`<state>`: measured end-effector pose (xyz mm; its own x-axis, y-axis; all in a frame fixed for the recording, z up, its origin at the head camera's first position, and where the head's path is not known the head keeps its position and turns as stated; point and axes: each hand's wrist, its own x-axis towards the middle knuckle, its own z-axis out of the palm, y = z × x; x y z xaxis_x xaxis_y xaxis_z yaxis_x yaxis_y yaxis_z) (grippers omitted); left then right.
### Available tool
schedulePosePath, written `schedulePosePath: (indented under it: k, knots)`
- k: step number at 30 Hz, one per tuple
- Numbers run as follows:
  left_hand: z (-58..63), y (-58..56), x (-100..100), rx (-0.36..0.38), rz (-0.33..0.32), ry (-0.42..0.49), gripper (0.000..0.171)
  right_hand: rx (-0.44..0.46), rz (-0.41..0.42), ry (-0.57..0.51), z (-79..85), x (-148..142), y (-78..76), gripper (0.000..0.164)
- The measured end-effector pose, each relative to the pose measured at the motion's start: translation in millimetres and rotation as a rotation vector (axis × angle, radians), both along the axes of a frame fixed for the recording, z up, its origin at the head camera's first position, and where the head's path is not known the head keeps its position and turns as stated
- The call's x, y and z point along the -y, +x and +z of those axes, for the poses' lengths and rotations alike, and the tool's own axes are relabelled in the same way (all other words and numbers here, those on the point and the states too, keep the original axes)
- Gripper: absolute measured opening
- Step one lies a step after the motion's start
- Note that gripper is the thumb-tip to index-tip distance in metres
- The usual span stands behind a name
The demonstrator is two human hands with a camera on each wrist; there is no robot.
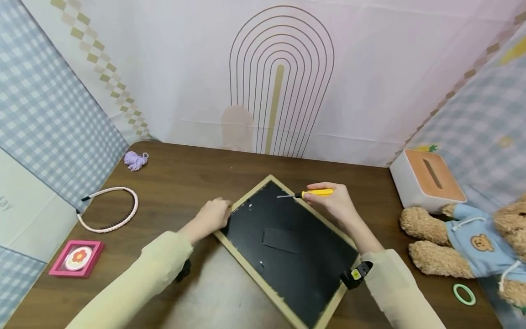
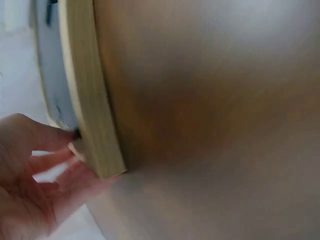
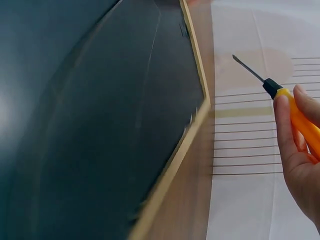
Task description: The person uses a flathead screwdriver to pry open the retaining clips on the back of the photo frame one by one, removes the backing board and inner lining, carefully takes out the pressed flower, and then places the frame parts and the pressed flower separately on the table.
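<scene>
A picture frame with a pale wooden border [image 1: 255, 275] and a black back panel [image 1: 306, 274] is turned cornerwise over the table, back side up. My left hand [image 1: 213, 217] grips its left corner; in the left wrist view, thumb and fingers pinch the wooden edge [image 2: 92, 90]. A screwdriver with a yellow handle [image 1: 323, 192] and black collar is held in my right hand [image 1: 342, 203], above the frame's upper right edge. Its metal tip points left, apart from the panel in the right wrist view, where the screwdriver [image 3: 303, 122] shows against the backdrop.
On the left lie purple yarn [image 1: 135, 160], a braided headband [image 1: 135, 208] and a pink box [image 1: 97, 252]. On the right are a tissue box [image 1: 404, 183], a teddy bear [image 1: 462, 233] and a green ring [image 1: 456, 294]. A cloth backdrop [image 1: 185, 68] hangs behind the brown table [image 1: 181, 164].
</scene>
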<state>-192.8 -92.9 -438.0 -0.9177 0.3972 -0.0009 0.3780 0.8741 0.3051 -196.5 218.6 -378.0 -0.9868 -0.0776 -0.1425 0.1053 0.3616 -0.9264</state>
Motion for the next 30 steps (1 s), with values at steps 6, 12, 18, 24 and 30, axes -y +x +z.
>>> schedulePosePath:
  k: [6, 12, 18, 24, 30]
  knots:
    - [6.2, 56.9, 2, 0.201, 0.183, 0.08, 0.017, 0.031, 0.034, -0.069, -1.7, -1, -2.1, 0.047]
    - [7.7, 73.0, 1, 0.319, 0.217, 0.191, 0.037, 0.026, 0.171, -0.098, -21.1, 23, 1.5, 0.039]
    - [1.3, 41.8, 8, 0.397, 0.194, 0.373, 0.074, 0.094, 0.236, -0.135, -47.9, 56, 7.3, 0.033]
    - [-3.4, 37.6, 17, 0.527, 0.234, 0.531, 0.078, 0.144, 0.241, -0.108, -61.0, 76, 7.3, 0.031]
    - [-5.1, 39.7, 18, 0.537, 0.225, 0.56, 0.077, 0.155, 0.24, -0.068, -65.6, 80, 3.8, 0.031]
